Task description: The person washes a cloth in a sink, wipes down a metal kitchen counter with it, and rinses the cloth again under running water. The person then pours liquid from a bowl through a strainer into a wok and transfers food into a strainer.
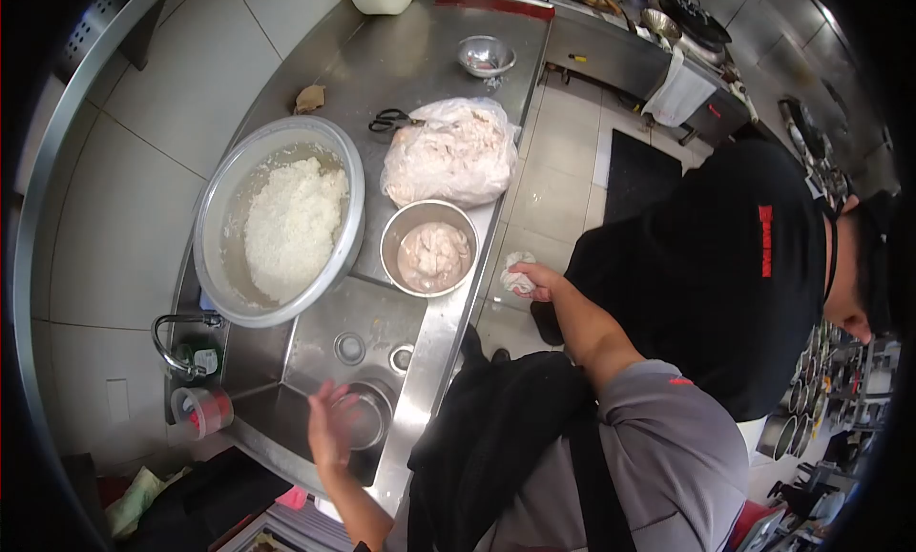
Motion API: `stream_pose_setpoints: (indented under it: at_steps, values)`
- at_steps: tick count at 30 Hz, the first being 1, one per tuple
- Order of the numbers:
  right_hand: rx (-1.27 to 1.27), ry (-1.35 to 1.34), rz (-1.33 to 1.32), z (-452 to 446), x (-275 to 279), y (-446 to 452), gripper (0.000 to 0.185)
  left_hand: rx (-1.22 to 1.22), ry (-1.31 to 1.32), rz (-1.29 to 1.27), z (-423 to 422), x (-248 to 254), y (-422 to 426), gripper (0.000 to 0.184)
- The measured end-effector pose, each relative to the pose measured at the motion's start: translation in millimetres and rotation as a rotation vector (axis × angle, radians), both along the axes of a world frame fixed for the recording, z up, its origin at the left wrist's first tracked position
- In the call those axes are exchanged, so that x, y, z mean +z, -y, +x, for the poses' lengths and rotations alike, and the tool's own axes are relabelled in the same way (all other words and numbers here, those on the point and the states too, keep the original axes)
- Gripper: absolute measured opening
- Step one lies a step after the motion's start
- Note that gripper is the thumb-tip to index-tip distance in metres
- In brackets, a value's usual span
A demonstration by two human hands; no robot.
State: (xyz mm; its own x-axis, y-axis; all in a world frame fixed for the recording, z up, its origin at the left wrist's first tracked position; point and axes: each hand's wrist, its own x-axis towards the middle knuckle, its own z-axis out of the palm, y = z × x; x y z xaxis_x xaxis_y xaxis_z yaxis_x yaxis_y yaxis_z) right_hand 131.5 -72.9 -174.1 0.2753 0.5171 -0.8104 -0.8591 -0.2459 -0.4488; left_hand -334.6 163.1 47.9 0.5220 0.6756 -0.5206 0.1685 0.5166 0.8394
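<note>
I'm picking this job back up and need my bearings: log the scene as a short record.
left hand: open, blurred, over the sink
right hand: gripping a crumpled white cloth
tub: white, grainy contents
pot: pale chunks, by the bag
scissors: beside the bag
co-worker: in black, close by

Tub (212, 251) left of pot (386, 266), bag (453, 156) behind pot

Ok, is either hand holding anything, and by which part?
The right hand holds a crumpled whitish wad, perhaps cloth, by the side nearest the palm. The left hand holds nothing visible.
</note>
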Motion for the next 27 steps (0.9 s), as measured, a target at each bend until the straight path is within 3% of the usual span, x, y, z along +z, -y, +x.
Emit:
stream_pose_setpoints:
  at_steps: [6,9,11,12,14,16,19,23,27]
  values:
    - [-0.007,0.079,-0.196,97.3,-22.5,-0.7,0.031,-0.019,0.031,0.191,36.8,44.3,-43.9,0.065]
    - [-0.001,0.078,-0.176,126.2,9.3,-12.5,0.032,-0.055,-0.015,0.210,84.9,61.7,-47.2,0.047]
    - [0.075,0.077,-0.209,154.7,6.0,-18.9,0.032,-0.117,-0.129,0.152,112.6,51.5,-51.3,0.037]
    - [0.111,0.083,-0.227,167.0,5.6,-22.0,0.032,-0.103,-0.148,0.125,136.5,50.1,-45.0,0.024]
    - [0.195,0.076,-0.275,195.6,-12.2,-24.3,0.031,-0.196,-0.162,0.158,163.4,0.4,-39.2,0.020]
    - [0.272,0.096,-0.308,215.3,-10.5,-30.3,0.031,-0.249,-0.298,0.173,200.0,-13.9,-27.0,0.017]
    - [0.370,0.076,-0.319,256.1,-33.9,-26.1,0.032,-0.098,-0.179,-0.144,241.4,-22.3,-9.3,0.018]
    - [0.374,0.068,-0.336,285.3,-49.6,-33.2,0.034,0.043,-0.119,-0.100,243.0,-56.3,-10.7,0.011]
    - [0.364,0.088,-0.319,299.9,-50.9,-38.0,0.035,0.147,-0.150,-0.058,241.5,-49.9,-14.4,0.009]
